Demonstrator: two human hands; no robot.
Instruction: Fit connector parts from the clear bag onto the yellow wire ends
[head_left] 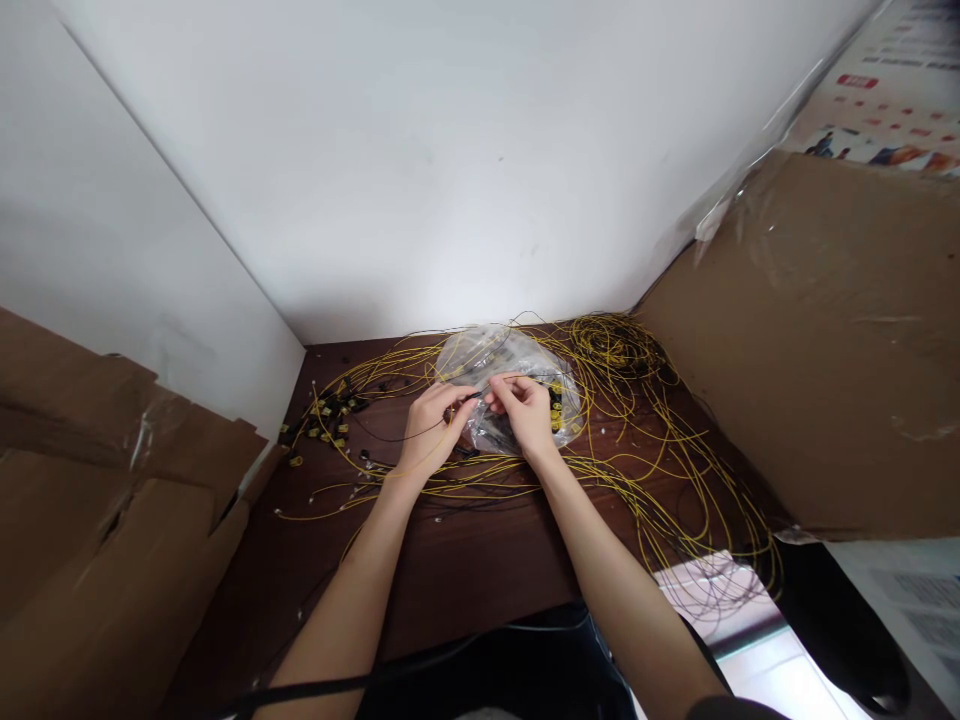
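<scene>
My left hand is closed in a pinch on a small black connector, and a thin black wire trails left from that hand. Close beside it, my right hand pinches a thin wire, its tip mostly hidden by the fingers. Both hands are over a clear plastic bag with small black and yellow connectors in it. Under my wrists runs a bundle of yellow and black wires. To the left lies a cluster of wire ends with yellow-and-black connectors.
A coil of yellow and black wire lies at the back right of the dark brown table. Cardboard stands at the left and a large cardboard box at the right. A white wall rises behind. Some wires hang over the right edge.
</scene>
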